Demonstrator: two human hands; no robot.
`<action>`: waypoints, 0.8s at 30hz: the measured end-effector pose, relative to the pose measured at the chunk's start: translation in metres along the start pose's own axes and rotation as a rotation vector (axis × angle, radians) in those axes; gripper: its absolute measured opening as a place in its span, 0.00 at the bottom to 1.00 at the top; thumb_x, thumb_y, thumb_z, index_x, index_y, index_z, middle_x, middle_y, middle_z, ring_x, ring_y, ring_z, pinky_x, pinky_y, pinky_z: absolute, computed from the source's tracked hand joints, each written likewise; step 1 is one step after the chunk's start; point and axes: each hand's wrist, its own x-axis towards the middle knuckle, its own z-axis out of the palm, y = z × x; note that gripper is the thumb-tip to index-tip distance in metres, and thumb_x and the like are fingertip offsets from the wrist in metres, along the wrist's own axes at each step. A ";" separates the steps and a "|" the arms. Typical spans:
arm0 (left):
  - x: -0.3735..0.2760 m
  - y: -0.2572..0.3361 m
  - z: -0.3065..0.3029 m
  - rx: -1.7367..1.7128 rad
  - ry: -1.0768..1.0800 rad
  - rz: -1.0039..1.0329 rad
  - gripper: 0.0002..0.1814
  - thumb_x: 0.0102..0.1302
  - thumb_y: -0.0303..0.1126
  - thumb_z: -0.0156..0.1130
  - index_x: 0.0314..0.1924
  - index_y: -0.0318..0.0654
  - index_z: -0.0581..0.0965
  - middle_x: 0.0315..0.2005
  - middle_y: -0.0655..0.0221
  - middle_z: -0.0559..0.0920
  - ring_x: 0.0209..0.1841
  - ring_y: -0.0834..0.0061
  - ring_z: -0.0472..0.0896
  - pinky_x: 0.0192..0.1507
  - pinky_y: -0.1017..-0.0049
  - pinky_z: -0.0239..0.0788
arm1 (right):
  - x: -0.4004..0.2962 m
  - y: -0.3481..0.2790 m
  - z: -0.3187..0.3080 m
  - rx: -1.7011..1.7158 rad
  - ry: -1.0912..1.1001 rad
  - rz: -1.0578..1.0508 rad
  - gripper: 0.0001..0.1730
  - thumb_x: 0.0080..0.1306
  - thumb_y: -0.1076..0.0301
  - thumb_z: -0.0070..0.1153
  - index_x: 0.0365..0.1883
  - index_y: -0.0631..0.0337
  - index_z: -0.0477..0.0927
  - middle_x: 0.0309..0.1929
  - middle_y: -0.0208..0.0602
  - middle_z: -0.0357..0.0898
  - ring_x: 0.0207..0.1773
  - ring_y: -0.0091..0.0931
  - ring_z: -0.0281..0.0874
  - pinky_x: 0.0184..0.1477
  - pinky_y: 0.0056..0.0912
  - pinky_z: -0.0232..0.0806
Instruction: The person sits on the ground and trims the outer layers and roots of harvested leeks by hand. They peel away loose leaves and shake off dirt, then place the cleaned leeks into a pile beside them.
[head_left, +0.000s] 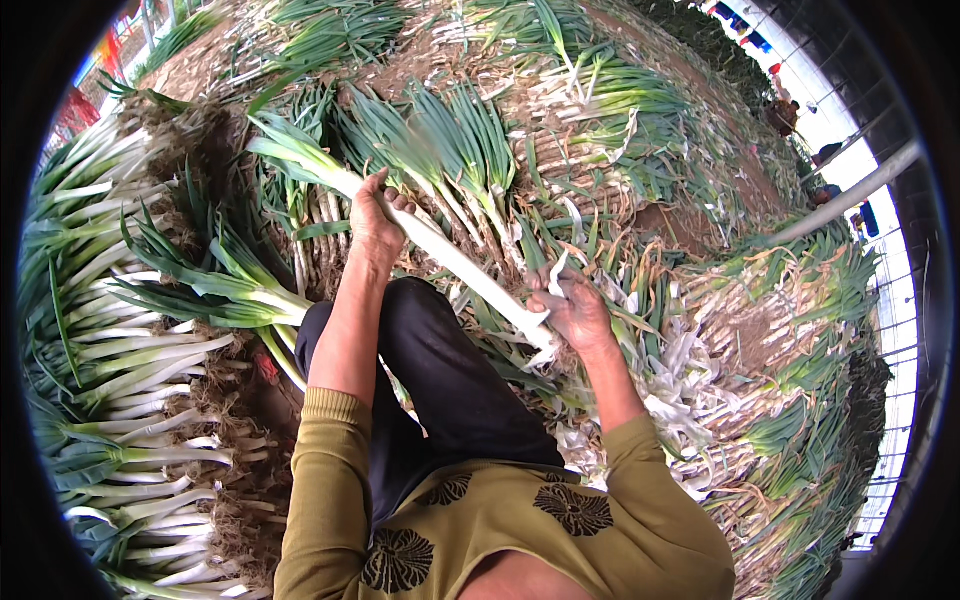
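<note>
Across my knees slants a thick leek (457, 262), its white shaft smooth and its green top at the upper left. My left hand (377, 214) is wrapped around the upper shaft, just below the leaves. At the root end, my right hand (574, 307) pinches a strip of pale outer skin (556, 276) that stands away from the shaft; the fingers there are blurred. Other leeks (262, 300) lie against my left knee, their lower ends partly hidden. Beyond my knees, several untrimmed leeks (480, 165) rest on the soil with dull, dirty stalks.
Rows of white-stemmed leeks (157, 450) with roots are stacked along my left. Peeled skins (686, 397) lie heaped at my right. Further bundles (592, 97) cover the ground ahead. A metal pole (847, 193) slants at the right, near the structure's edge.
</note>
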 end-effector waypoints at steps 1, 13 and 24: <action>0.003 0.002 -0.001 0.009 0.000 -0.019 0.08 0.58 0.33 0.55 0.38 0.42 0.72 0.15 0.77 0.63 0.16 0.79 0.60 0.20 0.75 0.57 | -0.008 -0.007 0.007 -0.149 0.003 0.061 0.12 0.60 0.64 0.53 0.36 0.64 0.73 0.33 0.35 0.70 0.28 0.20 0.65 0.36 0.25 0.63; 0.003 -0.005 -0.010 0.149 -0.001 -0.097 0.05 0.58 0.32 0.54 0.29 0.44 0.68 0.11 0.74 0.64 0.13 0.75 0.61 0.19 0.71 0.57 | -0.163 -0.055 0.013 -0.668 -0.126 0.818 0.15 0.55 0.66 0.47 0.38 0.66 0.74 0.29 0.32 0.72 0.30 0.22 0.69 0.33 0.26 0.65; 0.006 0.019 -0.015 0.132 0.039 0.118 0.05 0.56 0.35 0.54 0.29 0.44 0.69 0.14 0.77 0.59 0.17 0.78 0.58 0.21 0.75 0.53 | -0.116 -0.056 -0.027 -1.524 0.213 0.062 0.17 0.61 0.72 0.55 0.48 0.65 0.70 0.53 0.45 0.70 0.50 0.38 0.73 0.48 0.40 0.72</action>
